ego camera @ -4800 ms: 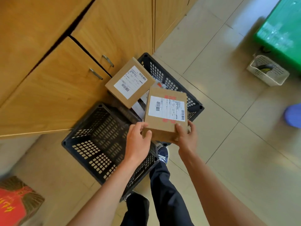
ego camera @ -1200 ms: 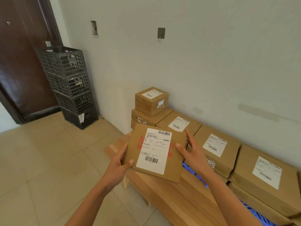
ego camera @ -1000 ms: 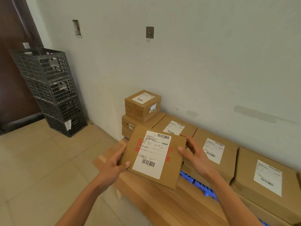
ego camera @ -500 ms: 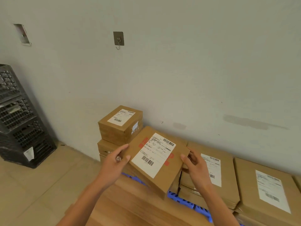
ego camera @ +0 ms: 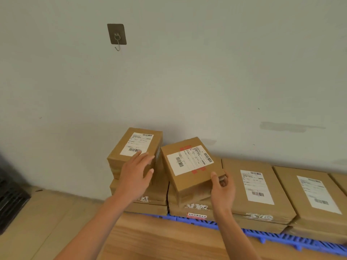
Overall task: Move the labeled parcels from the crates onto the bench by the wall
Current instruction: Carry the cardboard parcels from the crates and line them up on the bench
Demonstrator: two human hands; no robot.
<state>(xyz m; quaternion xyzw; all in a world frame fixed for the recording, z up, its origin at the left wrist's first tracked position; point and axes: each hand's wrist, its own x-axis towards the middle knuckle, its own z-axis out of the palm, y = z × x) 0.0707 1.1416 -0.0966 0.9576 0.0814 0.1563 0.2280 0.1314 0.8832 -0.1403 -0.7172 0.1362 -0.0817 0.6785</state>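
Note:
A flat brown parcel [ego camera: 191, 166] with a white label and red tape marks lies tilted on top of the stacked boxes on the wooden bench [ego camera: 159, 239] by the wall. My right hand [ego camera: 222, 190] grips its near right corner, thumb on top and fingers underneath. My left hand [ego camera: 137, 175] is off the parcel, its fingers spread against the near face of a small labeled box [ego camera: 135, 147] that tops the left stack. Two more flat labeled parcels [ego camera: 257, 186] [ego camera: 315, 194] lie to the right along the wall.
A blue plastic grid [ego camera: 281, 237] lies under the boxes on the bench. Black crates [ego camera: 11, 199] stand on the floor at the far left. A metal hook [ego camera: 116, 36] is stuck on the wall above. Bare bench wood shows in front of the stacks.
The parcel went from both hands in the air down onto the stack beside the small box. My left hand let go of it and moved to the small box.

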